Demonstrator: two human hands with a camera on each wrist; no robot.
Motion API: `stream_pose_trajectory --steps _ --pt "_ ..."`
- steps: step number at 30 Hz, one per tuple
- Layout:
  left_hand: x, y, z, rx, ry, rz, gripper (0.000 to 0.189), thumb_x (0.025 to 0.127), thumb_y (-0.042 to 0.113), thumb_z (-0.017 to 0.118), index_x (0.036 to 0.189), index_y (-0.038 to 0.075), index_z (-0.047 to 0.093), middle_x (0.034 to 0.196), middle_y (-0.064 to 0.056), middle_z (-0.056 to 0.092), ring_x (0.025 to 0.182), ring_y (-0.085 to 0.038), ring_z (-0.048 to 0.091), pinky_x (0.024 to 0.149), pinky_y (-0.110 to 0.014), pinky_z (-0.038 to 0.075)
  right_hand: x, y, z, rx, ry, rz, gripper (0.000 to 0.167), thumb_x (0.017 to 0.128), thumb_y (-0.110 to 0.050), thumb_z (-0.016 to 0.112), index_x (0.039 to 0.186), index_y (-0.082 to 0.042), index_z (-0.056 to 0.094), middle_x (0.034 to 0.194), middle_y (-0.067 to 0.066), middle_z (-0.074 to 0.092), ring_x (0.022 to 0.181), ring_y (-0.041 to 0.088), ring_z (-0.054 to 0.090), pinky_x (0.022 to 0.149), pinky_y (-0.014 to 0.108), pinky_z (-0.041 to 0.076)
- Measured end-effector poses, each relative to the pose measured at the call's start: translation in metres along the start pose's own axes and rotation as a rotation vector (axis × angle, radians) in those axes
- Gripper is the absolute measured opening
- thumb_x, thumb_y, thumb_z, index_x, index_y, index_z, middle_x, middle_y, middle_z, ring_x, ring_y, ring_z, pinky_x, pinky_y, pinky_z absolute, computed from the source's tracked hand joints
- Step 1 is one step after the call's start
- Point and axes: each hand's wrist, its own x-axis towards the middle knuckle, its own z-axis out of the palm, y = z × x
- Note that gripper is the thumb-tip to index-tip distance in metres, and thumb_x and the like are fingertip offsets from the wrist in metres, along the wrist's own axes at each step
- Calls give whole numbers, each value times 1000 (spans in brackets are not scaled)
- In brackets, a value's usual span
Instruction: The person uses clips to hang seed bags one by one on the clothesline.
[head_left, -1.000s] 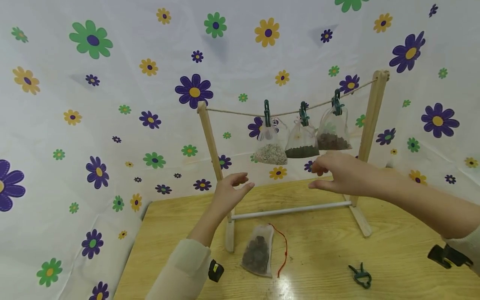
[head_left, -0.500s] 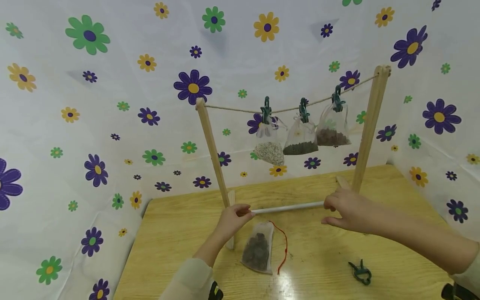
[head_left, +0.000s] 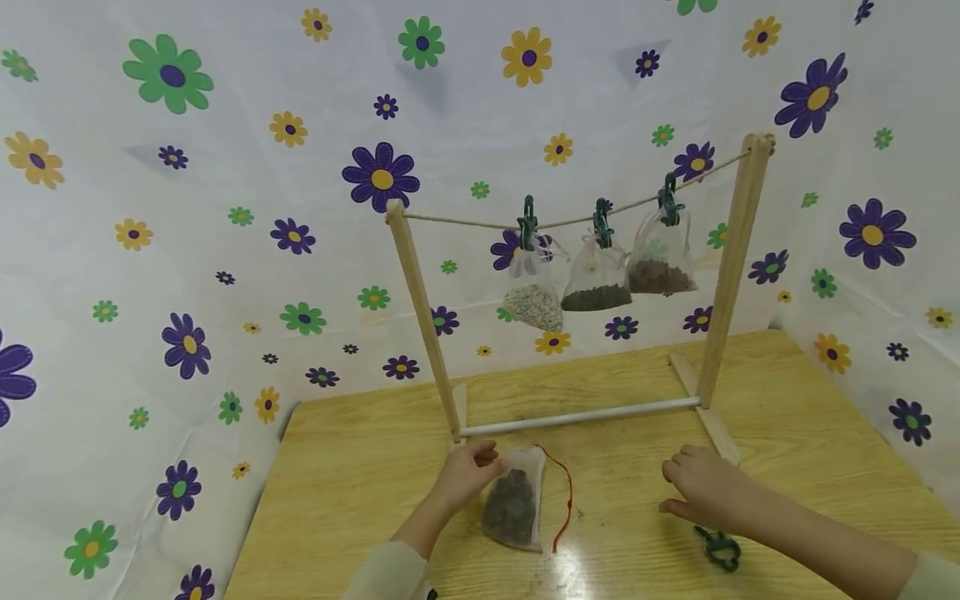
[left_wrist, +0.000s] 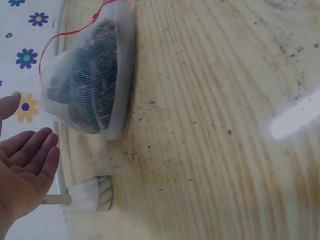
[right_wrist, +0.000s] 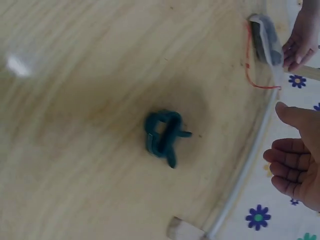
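My left hand [head_left: 467,477] hovers at the upper left of a white mesh drawstring bag [head_left: 512,508] with dark contents and a red cord [head_left: 570,500]. Its fingers are relaxed and hold nothing; the left wrist view shows the palm [left_wrist: 25,170] beside the bag. Over the table, my right hand [head_left: 705,492] has loosely bent fingers and nothing in it. Just below it in the head view lies a dark green plastic clip [head_left: 722,552], which the right wrist view shows whole, apart from the fingers.
Behind the hands stands a wooden frame [head_left: 723,275] with a white crossbar [head_left: 577,417]. From its rope [head_left: 457,221] hang a bag of pale grains [head_left: 534,304], a bag of dark green bits [head_left: 596,296] and a bag of brown pieces [head_left: 660,275], all by green clips. Flowered cloth surrounds the wooden table [head_left: 337,500].
Both hands have come down from in front of the frame toward the table, the left to the mesh bag, the right above the clip. The hanging bag of pale grains has swung slightly.
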Motion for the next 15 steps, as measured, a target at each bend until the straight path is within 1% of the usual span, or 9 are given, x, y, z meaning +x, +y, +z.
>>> stream_pose_trajectory --steps 1,3,7,10,14,15 --pt "0 -2 1 -7 -1 1 53 89 23 65 126 -13 51 112 -25 63 102 -37 61 81 -41 53 -2 0 4 -7 -15 13 32 75 -35 78 76 -8 60 67 -2 57 60 10 45 58 26 41" --pt "-1 -4 4 -16 -2 -2 54 88 22 65 125 -14 51 112 -26 63 102 -37 61 81 -42 53 -7 0 12 -29 -41 45 36 74 -37 78 74 -6 60 65 0 57 58 11 45 56 26 41" --pt "-3 -9 8 -57 -15 -47 55 88 22 65 125 -15 50 112 -27 62 103 -37 61 83 -43 52 -15 2 25 -40 -104 128 41 72 -41 78 71 -5 60 63 2 57 57 15 49 55 29 42" --pt "-4 -12 10 -93 -34 -78 56 89 24 65 125 -16 49 113 -28 62 104 -37 61 84 -42 52 -21 4 33 -87 -119 141 43 71 -44 78 67 -5 60 59 2 56 55 16 50 57 31 43" --pt "-3 -14 12 -151 -40 -97 57 90 24 63 125 -17 48 113 -29 61 105 -38 60 86 -43 51 -28 6 41 -180 -103 140 48 69 -48 78 61 -6 56 54 1 52 51 15 46 55 31 42" --pt "-2 -14 13 -154 -39 -101 57 91 25 63 125 -18 48 113 -29 61 105 -38 59 86 -44 50 -29 7 42 -184 -108 153 48 69 -48 78 60 -6 55 53 1 51 50 15 45 55 31 42"
